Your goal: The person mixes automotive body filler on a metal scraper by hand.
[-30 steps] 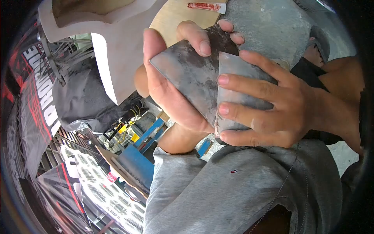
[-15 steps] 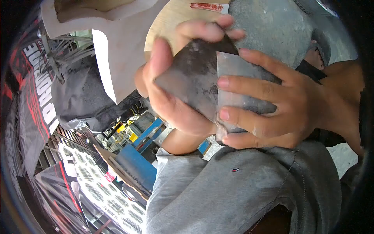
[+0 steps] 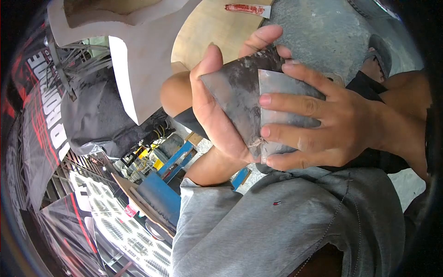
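My left hand (image 3: 219, 113) is palm up around a dark, stained flat plate (image 3: 233, 85), its thumb on the left edge and fingers curled past the far edge. My right hand (image 3: 337, 117) lies back-up over a smooth grey putty spreader (image 3: 281, 82), fingers spread across its face. The spreader's straight left edge rests against the dark plate. A bit of pinkish paste shows at the lower end of that edge. My right thumb is hidden.
A large pale moulded piece (image 3: 147, 69) stands at upper left. Beyond the hands, a strip with red paste (image 3: 247, 9) lies on a round wooden board (image 3: 198, 39). A blue metal frame (image 3: 161, 194), black sheeting (image 3: 94, 106) and a printed banner (image 3: 46, 111) are at left.
My left hand and the dark plate have turned and shifted slightly right. The left fingers stand a little farther out. My right hand, with the grey spreader, has moved only slightly.
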Demonstrator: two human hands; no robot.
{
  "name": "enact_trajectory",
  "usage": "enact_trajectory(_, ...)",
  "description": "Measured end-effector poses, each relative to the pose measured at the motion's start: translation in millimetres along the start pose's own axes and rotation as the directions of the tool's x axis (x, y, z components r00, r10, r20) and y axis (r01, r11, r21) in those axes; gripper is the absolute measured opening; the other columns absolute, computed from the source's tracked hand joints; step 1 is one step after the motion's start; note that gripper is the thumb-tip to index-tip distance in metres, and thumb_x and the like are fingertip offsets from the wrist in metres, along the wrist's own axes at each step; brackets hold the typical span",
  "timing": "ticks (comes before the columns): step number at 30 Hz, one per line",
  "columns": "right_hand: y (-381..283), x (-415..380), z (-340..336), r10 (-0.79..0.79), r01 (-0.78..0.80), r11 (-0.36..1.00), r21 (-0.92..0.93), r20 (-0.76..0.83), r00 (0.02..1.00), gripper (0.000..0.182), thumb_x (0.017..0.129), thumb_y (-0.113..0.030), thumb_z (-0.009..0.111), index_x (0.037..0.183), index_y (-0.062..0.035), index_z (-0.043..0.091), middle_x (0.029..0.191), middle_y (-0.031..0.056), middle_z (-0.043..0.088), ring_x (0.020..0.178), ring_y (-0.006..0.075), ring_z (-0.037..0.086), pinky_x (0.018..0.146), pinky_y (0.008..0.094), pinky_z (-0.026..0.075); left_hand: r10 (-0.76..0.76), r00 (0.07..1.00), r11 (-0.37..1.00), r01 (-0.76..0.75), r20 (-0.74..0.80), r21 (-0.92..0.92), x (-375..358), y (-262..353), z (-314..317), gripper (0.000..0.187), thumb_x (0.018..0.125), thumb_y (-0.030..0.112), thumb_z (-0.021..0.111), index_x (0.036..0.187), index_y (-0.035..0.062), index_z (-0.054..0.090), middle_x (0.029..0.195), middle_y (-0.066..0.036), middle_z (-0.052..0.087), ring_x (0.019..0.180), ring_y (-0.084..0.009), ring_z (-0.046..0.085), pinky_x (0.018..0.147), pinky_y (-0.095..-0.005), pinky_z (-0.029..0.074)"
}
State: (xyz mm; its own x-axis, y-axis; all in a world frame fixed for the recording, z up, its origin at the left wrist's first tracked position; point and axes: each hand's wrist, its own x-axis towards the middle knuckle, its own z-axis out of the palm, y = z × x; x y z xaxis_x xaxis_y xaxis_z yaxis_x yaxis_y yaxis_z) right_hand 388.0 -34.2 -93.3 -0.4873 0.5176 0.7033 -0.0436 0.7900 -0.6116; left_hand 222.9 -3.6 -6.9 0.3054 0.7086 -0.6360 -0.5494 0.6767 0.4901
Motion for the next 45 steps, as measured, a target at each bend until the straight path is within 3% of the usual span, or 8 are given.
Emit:
enact_trajectory(10, -2.1, -4.6, -1.5, 0.0, -0.001, 0.998, 0.06, 0.006, 1.0, 0.031, 0.079, -0.033, 0.078, 0.108, -0.0346, 0.07, 0.122, -0.003, 0.057, 0.126, 0.029, 0.058, 0.106, 0.0639, 0.045, 0.18, 0.984, 0.983, -0.18, -0.005, 0.015, -2.9, -19.7, -0.4, 0.076, 0.096, 0.063, 0.035, 0.135, -0.0011, 0.047, 0.119, -0.015, 0.052, 0.108, -0.026, 0.055, 0.096, -0.0377, 0.046)
enact_trajectory(19, -3.2, 5.0, -6.6, -0.029, 0.03, 0.999, 0.03, -0.021, 0.999, 0.031, 0.081, -0.033, 0.077, 0.111, -0.0312, 0.069, 0.124, -0.0027, 0.056, 0.128, 0.0285, 0.057, 0.109, 0.0631, 0.043, 0.409, 0.896, 0.889, -0.434, 0.171, 0.149, -0.8, -15.0, -6.9, 0.082, 0.095, 0.066, 0.033, 0.14, -0.0019, 0.04, 0.122, -0.017, 0.052, 0.112, -0.0279, 0.053, 0.1, -0.0378, 0.044)
enact_trajectory(24, 11.9, 9.4, -13.9, -0.055, 0.062, 0.994, -0.085, 0.081, 0.995, 0.028, 0.081, -0.032, 0.075, 0.108, -0.026, 0.07, 0.119, -0.0025, 0.062, 0.127, 0.0294, 0.057, 0.11, 0.0613, 0.043, 0.042, 0.994, 0.998, -0.037, 0.106, -0.045, -16.5, 6.1, -4.7, 0.078, 0.096, 0.064, 0.039, 0.149, 0.0074, 0.036, 0.129, -0.017, 0.054, 0.111, -0.0306, 0.059, 0.09, -0.0424, 0.052)
enact_trajectory(28, 13.8, 8.8, -12.6, -0.129, 0.142, 0.982, -0.121, 0.109, 0.986, 0.029, 0.08, -0.031, 0.074, 0.108, -0.0261, 0.071, 0.122, -0.0012, 0.062, 0.127, 0.03, 0.057, 0.109, 0.0614, 0.044, -0.191, 0.981, 0.911, 0.189, 0.031, -0.365, -16.4, 8.1, 1.1, 0.072, 0.097, 0.06, 0.042, 0.147, 0.0085, 0.04, 0.123, -0.016, 0.058, 0.107, -0.0311, 0.061, 0.087, -0.0437, 0.055)
enact_trajectory(31, 13.1, -3.7, 0.9, -0.099, 0.102, 0.993, -0.057, 0.049, 0.994, 0.027, 0.081, -0.029, 0.073, 0.107, -0.0261, 0.072, 0.121, -0.0003, 0.062, 0.127, 0.0308, 0.057, 0.11, 0.0621, 0.043, -0.299, 0.95, 0.944, 0.279, -0.095, -0.178, -8.2, 1.3, -2.2, 0.07, 0.097, 0.059, 0.041, 0.145, 0.007, 0.042, 0.123, -0.015, 0.058, 0.107, -0.0307, 0.061, 0.089, -0.0447, 0.055)
enact_trajectory(35, 12.8, -12.4, 5.3, -0.096, 0.1, 0.994, -0.039, 0.085, 0.992, 0.026, 0.082, -0.029, 0.072, 0.108, -0.0273, 0.073, 0.119, 0.0003, 0.061, 0.128, 0.0318, 0.056, 0.112, 0.0636, 0.04, -0.312, 0.937, 0.943, 0.285, -0.158, -0.169, -7.7, -5.9, -5.1, 0.07, 0.097, 0.057, 0.04, 0.144, 0.0055, 0.043, 0.123, -0.015, 0.057, 0.106, -0.0305, 0.061, 0.09, -0.044, 0.055)
enact_trajectory(41, 9.1, -13.9, 13.8, -0.099, 0.103, 0.993, -0.062, 0.064, 0.993, 0.031, 0.082, -0.033, 0.073, 0.113, -0.0302, 0.072, 0.121, 0.0003, 0.058, 0.128, 0.0321, 0.055, 0.11, 0.0634, 0.04, -0.281, 0.96, 0.923, 0.27, 0.002, -0.274, -7.0, -6.5, -10.6, 0.071, 0.095, 0.056, 0.042, 0.145, 0.0048, 0.042, 0.123, -0.017, 0.057, 0.106, -0.0303, 0.061, 0.091, -0.0403, 0.054)
enact_trajectory(45, 9.8, -15.5, 13.8, -0.116, 0.119, 0.991, -0.067, 0.051, 0.992, 0.033, 0.083, -0.034, 0.075, 0.115, -0.0305, 0.07, 0.121, 0.0, 0.058, 0.127, 0.0316, 0.056, 0.109, 0.0633, 0.04, -0.278, 0.96, 0.949, 0.28, 0.034, -0.144, -7.8, -7.8, -14.5, 0.075, 0.093, 0.058, 0.041, 0.145, 0.004, 0.042, 0.125, -0.017, 0.057, 0.109, -0.0299, 0.06, 0.093, -0.0388, 0.052)
